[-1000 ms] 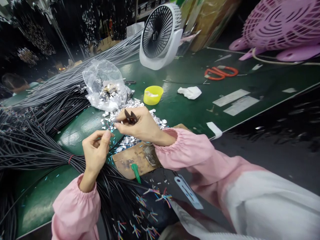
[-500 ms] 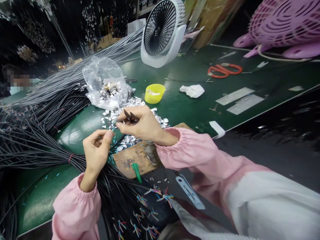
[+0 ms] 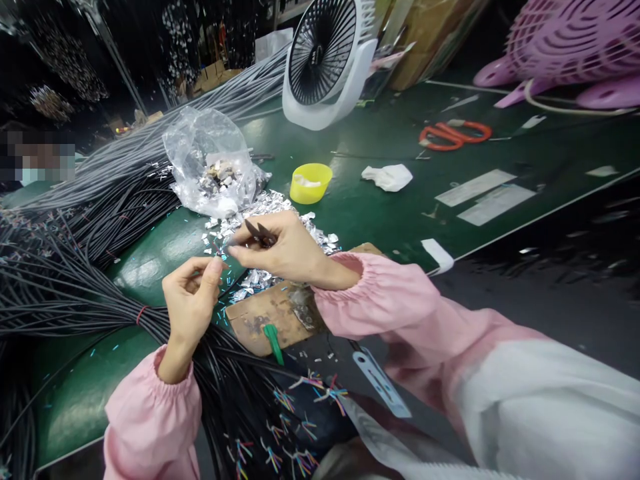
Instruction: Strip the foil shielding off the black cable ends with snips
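My left hand (image 3: 193, 293) pinches the end of a black cable (image 3: 234, 285) between thumb and forefinger; thin coloured wires show at its tip. Just to the right, my right hand (image 3: 280, 247) is closed around a pair of small dark cutters (image 3: 261, 235), their pointed tips sticking up between the fingers. Its thumb and forefinger are close to the wire tips, but I cannot tell whether they touch them. Beneath both hands lie silvery foil scraps (image 3: 255, 283) and bits of blue wire. A tied bundle of black cables (image 3: 150, 320) runs under my left wrist, its ends showing coloured wires.
A worn wooden board (image 3: 265, 320) with a green strap sits at the near edge. Beyond are a plastic bag (image 3: 207, 133) of scraps, a yellow cup (image 3: 311, 193), a white fan (image 3: 325, 113), orange-handled scissors (image 3: 453, 139) and a pink fan (image 3: 560, 47). Another person is far left.
Both hands have shifted very slightly left, and the view has moved a little. My grip on the cable and the cutters looks the same.
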A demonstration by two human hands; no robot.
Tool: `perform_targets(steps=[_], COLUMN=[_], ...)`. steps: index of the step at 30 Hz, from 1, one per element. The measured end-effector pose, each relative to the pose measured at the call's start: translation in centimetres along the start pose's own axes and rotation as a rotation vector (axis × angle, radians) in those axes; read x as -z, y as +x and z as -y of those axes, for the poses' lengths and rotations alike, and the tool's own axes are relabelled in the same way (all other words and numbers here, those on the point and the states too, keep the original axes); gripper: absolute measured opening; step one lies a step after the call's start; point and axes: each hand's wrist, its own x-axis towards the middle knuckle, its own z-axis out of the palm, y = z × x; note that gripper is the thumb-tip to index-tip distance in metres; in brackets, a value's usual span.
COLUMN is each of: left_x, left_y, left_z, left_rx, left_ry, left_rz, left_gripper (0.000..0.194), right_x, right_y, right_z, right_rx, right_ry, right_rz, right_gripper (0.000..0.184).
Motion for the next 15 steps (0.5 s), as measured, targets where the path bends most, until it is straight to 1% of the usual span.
perform_targets(steps=[2, 4, 5, 7, 9, 10, 13, 15], left_x=[0.0, -0.1, -0.1, -0.2, -0.3, -0.3, -0.4, -0.5], left_y=[0.0, 0.0, 0.0, 0.0, 0.0, 0.0, -0.1, -0.1], left_z=[0.0, 0.0, 0.0, 0.0, 0.0, 0.1, 0.4, 0.5], left_rx=[0.005, 0.005, -0.002, -0.038, -0.114, -0.164, -0.325, -0.384], left_ry=[0.003, 0.018, 0.037, 0.104, 0.219, 0.286, 0.477, 0.531], left_rz=[-0.004, -0.012, -0.026, -0.078, -0.148, -0.176, -0.209, -0.209], left_gripper=[0.025, 0.023, 0.022, 0.020, 0.019, 0.018, 0.017, 0.017], right_x=[0.0, -0.1, -0.1, -0.1, -0.1, -0.1, -0.2, -0.3], right_y=[-0.1, -0.1, -0.2, -0.3, -0.4, -0.5, -0.6, -0.6], right_z=[0.0, 0.0, -0.1, -0.3, -0.6, -0.7, -1.2, -1.4], right_rx=[0.042, 0.129, 0.177, 0.256, 0.312, 0.340, 0.402, 0.415], right_ry=[-0.042, -0.130, -0.187, -0.290, -0.346, -0.358, -0.375, -0.375], right_rz=[0.026, 0.035, 0.014, -0.075, -0.156, -0.169, -0.136, -0.117], right_gripper=[0.012, 0.012, 0.012, 0.011, 0.010, 0.010, 0.014, 0.016])
